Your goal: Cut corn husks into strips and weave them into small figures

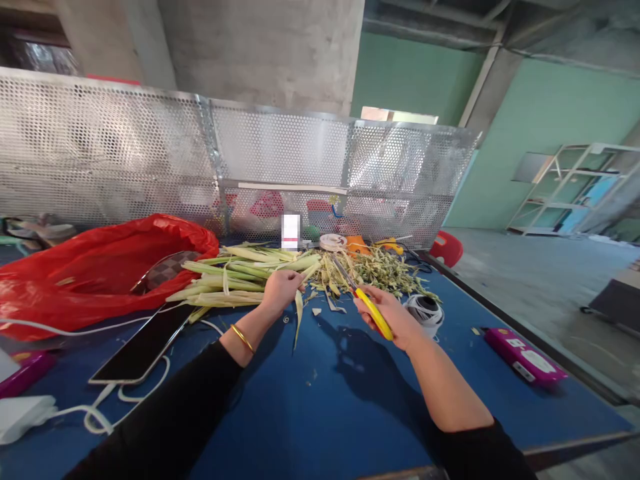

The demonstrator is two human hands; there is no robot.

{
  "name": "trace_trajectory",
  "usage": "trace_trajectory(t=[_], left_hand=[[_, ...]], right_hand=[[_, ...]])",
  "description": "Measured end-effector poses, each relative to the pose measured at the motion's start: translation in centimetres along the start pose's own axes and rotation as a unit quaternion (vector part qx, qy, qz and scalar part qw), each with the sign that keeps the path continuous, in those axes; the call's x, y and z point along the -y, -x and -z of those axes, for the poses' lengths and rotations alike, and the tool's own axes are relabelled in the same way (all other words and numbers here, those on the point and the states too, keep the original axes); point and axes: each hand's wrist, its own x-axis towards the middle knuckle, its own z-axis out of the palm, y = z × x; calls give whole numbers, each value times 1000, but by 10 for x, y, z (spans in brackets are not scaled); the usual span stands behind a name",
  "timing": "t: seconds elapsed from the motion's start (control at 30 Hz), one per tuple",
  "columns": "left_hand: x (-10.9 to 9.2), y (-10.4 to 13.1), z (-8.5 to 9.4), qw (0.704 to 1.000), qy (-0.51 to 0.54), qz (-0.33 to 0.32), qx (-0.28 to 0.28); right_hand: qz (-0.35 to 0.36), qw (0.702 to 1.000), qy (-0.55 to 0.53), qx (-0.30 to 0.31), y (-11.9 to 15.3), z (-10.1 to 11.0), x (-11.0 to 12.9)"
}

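Observation:
My left hand (283, 291), with a gold bangle at the wrist, pinches a pale, dry-looking leaf strip (311, 269), seemingly corn husk. Another thin strip (299, 313) dangles below the fingers. Just left of that hand lies a heap of long pale-green husks (235, 275). My right hand (387, 313) is closed round a yellow-handled cutting tool (374, 313). Its narrow metal blade points up and left, toward the leaf strip; whether it is a knife or scissors I cannot tell. Behind the blade spreads a pile of short cut husk pieces (395, 270).
A red plastic bag (100, 267) and a dark tablet or phone (143, 347) with white cables lie left. Right are a black-and-white spool (424, 312) and a purple packet (525, 357). A perforated metal screen (280, 143) borders the blue table (310, 427) at the back.

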Motion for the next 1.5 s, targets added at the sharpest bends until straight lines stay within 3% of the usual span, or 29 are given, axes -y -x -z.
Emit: trace_trajectory(t=[0.17,0.33,0.6,0.93,1.33,1.43,1.5], left_hand=[[-4,-6,-5,1000,20,2,2],[-11,2,-10,999,31,-3,30],[-13,10,-18,996,38,-19,80],[-9,7,-22,996,29,-24,76],[-15,8,-12,996,-26,-48,64],[-19,9,-6,996,-40,-56,61],[-26,9,0,995,-51,-68,60]], right_hand=[[0,997,69,14,4,-3,6],[27,987,155,25,4,-5,2],[42,988,146,13,1,-13,0],[36,991,127,-10,1,-20,-1],[98,976,195,-15,-2,-17,-5],[104,961,249,-53,-3,-15,-4],[112,926,341,-120,-4,-12,-3]])
